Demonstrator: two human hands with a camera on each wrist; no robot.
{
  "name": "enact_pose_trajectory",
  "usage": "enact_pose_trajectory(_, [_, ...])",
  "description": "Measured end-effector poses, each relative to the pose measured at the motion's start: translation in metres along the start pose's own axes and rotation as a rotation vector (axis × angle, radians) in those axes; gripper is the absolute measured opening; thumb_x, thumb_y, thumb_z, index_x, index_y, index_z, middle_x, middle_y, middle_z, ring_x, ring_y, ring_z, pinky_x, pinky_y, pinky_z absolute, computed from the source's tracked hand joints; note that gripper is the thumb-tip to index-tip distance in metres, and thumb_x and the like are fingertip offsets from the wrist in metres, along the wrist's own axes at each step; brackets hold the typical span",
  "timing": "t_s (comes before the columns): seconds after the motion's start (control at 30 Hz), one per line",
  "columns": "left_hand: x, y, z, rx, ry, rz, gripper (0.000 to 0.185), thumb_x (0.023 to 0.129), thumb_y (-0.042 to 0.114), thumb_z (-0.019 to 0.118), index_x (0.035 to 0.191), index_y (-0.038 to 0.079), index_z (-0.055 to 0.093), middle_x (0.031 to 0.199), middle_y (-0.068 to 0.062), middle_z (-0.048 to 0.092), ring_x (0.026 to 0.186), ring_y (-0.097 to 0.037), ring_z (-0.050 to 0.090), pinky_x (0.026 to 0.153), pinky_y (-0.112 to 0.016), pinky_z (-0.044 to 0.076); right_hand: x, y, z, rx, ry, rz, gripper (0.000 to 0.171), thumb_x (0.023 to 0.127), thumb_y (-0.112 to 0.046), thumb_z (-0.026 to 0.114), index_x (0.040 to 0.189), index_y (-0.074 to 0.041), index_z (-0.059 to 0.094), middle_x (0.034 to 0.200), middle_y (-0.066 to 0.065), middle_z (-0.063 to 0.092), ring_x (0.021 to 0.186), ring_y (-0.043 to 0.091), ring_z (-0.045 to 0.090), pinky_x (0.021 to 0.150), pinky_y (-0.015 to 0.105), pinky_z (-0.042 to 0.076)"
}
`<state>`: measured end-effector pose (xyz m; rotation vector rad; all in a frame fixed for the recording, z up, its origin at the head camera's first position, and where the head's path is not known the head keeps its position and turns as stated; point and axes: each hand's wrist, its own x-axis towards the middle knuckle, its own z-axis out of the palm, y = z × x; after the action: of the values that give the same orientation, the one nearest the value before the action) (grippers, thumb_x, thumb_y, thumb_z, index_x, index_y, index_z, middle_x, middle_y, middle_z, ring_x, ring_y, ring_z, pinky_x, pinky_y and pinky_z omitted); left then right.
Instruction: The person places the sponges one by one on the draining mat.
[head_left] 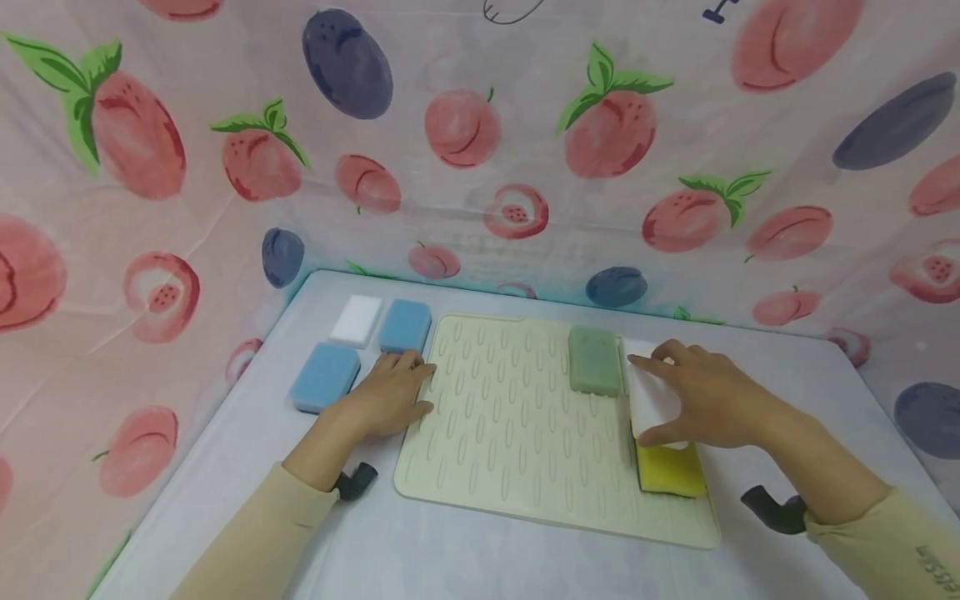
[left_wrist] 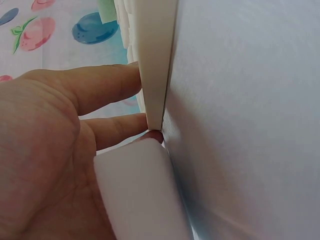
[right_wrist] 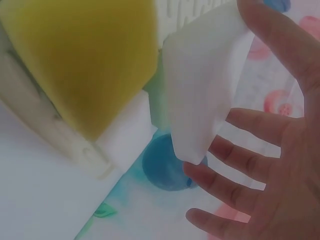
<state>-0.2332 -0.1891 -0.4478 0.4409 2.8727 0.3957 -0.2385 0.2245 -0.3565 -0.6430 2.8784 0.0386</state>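
- A white sponge [head_left: 651,398] is pinched between thumb and fingers of the right hand [head_left: 708,396], over the right side of the mat [head_left: 510,417], near the green sponge [head_left: 595,362] and yellow sponge [head_left: 671,473].
- The mat's left edge is touched by the left hand [head_left: 388,393], its fingers spread.
- Placing appears in hand; a level lowering seems called for.

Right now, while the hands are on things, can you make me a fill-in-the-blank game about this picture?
1. The colour of the held sponge in the right hand is ____.
2. The number of blue sponges left of the mat is ____.
3. The left hand touches the mat's edge on its ____ side.
4. In the head view, the lowest sponge is coloured ____.

Missing words: white; two; left; yellow.
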Motion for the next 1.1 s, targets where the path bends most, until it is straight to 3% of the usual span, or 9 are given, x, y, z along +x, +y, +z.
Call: enact_pose_trajectory(1.1, [-0.001, 0.002, 0.000, 0.009, 0.021, 0.011, 0.063, 0.100, 0.030, 0.069, 0.153, 0.004, 0.048, 0.146, -0.015, 0.047, 0.135, -0.038, 0.041, 0.117, -0.053, 0.035, 0.004, -0.025, 0.008, 0.015, 0.020, -0.040, 0.107, 0.065, -0.068, 0.089, 0.153, -0.019, 0.053, 0.135, 0.012, 0.057, 0.115, 0.034, 0.055, 0.101, 0.062, 0.047])
